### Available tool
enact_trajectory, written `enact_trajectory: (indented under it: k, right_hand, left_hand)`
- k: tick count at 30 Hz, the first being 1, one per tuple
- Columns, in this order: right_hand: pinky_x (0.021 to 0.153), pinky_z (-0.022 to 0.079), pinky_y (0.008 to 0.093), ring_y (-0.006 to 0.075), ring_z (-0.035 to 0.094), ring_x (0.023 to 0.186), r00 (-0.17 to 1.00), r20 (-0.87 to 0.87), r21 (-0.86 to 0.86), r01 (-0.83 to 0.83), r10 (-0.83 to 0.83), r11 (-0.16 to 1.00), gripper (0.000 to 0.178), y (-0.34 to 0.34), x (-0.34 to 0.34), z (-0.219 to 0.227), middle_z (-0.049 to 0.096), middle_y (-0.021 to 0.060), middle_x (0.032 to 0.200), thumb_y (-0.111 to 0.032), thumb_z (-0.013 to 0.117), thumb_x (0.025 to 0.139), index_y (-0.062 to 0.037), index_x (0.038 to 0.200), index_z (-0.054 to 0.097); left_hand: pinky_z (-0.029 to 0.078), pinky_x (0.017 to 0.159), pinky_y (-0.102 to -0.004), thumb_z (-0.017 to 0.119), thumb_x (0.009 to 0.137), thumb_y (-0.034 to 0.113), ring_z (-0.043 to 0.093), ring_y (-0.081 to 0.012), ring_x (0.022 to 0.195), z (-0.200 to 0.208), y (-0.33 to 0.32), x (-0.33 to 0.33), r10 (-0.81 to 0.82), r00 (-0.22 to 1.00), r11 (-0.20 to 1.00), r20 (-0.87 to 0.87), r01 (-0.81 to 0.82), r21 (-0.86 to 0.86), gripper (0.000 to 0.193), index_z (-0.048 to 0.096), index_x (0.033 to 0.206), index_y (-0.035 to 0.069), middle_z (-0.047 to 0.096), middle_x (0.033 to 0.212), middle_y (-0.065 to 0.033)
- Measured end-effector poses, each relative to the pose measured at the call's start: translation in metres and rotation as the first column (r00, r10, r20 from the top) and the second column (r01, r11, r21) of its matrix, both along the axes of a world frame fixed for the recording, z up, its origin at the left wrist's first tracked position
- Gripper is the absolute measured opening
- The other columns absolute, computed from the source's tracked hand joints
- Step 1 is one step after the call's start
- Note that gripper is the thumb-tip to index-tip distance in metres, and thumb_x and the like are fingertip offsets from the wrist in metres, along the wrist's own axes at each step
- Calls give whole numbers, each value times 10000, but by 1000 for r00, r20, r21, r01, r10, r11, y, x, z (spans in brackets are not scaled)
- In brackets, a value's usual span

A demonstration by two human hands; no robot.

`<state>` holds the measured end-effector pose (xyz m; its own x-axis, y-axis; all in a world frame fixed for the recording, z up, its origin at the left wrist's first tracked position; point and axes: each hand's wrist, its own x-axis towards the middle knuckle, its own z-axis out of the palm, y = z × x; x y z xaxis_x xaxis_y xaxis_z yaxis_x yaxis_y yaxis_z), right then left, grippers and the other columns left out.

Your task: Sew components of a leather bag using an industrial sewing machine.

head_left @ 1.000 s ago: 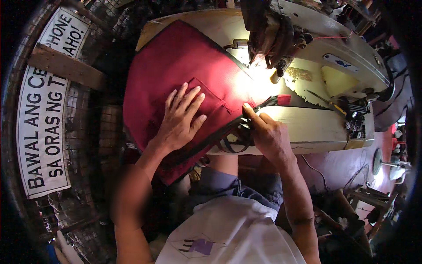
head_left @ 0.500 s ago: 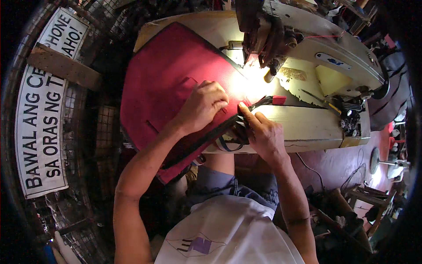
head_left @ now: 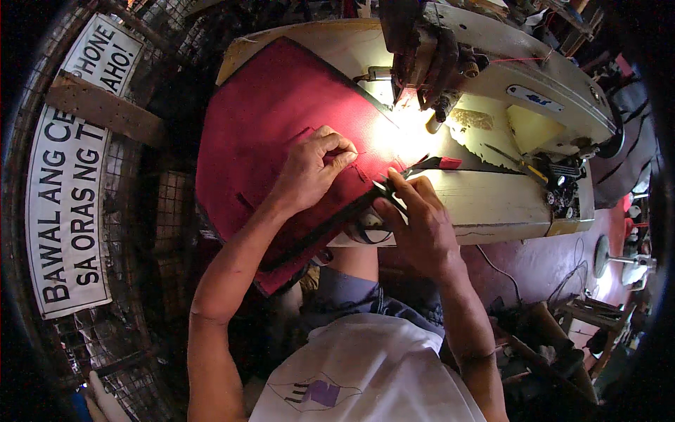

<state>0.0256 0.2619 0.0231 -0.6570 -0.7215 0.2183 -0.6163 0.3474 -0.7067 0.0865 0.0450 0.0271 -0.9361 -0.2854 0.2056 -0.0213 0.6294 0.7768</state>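
Observation:
A large red fabric panel (head_left: 246, 133) with black edging lies on the sewing machine's table. Over it, my left hand (head_left: 309, 169) is closed in a pinch, and a fine thread shows at its fingertips. Close by on the right, my right hand (head_left: 425, 225) is curled round small dark thread snips (head_left: 385, 187), whose metal blades point at the panel's black edge. Most of the snips is hidden by my fingers. A black strip with a red end (head_left: 450, 163) sticks out past that edge to the right.
The sewing machine (head_left: 506, 77) stands at the far side, its needle area brightly lit. A yellow-handled tool (head_left: 531, 171) lies on the bed by the bobbin winder (head_left: 562, 186). Wire mesh with a white sign (head_left: 67, 211) is on the left.
My left fingers have come together in a pinch and lifted slightly off the panel. My right hand has drawn back a little from the edge, and the snips' blades now show.

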Motion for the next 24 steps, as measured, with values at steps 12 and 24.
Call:
enact_trajectory:
  k: [12, 24]
  right_hand:
    - [738, 521, 496, 415, 646, 847, 986, 124, -11, 112, -110, 994, 238, -52, -9, -5, 646, 191, 941, -258, 687, 888, -27, 931, 653]
    - [650, 542, 323, 192, 651, 737, 988, 1, -19, 154, -154, 988, 323, 32, -24, -2, 607, 97, 920, -164, 790, 840, -63, 1116, 658]
  left_hand:
    - [484, 799, -314, 720, 875, 63, 588, -172, 890, 4, 3, -5, -88, 992, 992, -88, 79, -99, 74, 671, 920, 33, 584, 914, -61]
    - [519, 826, -315, 551, 1031, 292, 649, -172, 951, 49, -19, 87, -681, 556, 352, -477, 819, 453, 335, 667, 1036, -23, 679, 1011, -114]
